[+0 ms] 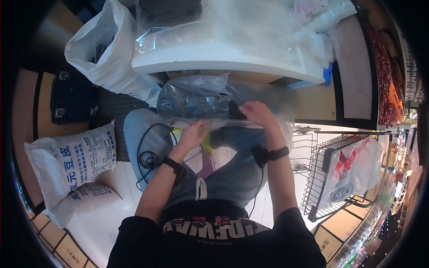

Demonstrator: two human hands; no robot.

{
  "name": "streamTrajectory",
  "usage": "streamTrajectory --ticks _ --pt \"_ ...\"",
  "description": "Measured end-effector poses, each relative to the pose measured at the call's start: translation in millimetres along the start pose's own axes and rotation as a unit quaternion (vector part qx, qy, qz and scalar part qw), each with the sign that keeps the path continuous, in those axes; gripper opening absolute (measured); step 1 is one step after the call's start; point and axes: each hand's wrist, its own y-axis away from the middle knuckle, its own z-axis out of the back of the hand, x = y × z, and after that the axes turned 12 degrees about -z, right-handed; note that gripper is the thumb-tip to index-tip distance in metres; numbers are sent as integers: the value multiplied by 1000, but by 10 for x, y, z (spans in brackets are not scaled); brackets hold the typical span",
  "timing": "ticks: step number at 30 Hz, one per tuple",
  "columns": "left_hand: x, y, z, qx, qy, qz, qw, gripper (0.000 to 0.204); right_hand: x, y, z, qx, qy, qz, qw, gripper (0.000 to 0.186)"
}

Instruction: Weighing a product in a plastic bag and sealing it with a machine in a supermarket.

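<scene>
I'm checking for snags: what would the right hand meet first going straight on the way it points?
The right hand would probably meet the black item at the clear plastic bag; whether they already touch is unclear.

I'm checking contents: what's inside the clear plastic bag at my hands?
Through the clear plastic bag, dark contents show; glare and creases obscure what they are, and their underside is hidden.

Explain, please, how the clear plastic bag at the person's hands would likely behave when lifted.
The clear plastic bag is probably floppy, because its thin film wrinkles and folds. It may be slippery, as its surface looks smooth and shiny. Its dark contents could make it sag.
</scene>
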Motion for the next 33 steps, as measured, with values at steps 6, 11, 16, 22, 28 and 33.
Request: streamTrajectory --ticks 6,11,16,22,28,33 --pt "-181 -34 49 -24 9 -64 998 25 362 45 468 -277 129 52 951 29" --pt "-58 -56 37 -10 50 -11 999 23 656 -943 943 -553 240 338 723 19" --pt "-56 46 155 -55 54 5 997 21 525 -1210 1095 -401 353 286 796 10" --pt "-270 184 361 -103 80 2 991 17 771 -984 1186 -456 350 324 752 7" --pt "-1002 269 820 -155 108 4 982 19 972 -494 1365 -538 230 264 766 8" --pt "-1509 308 1086 -176 108 -6 978 19 1142 301 1263 -558 146 271 771 10"
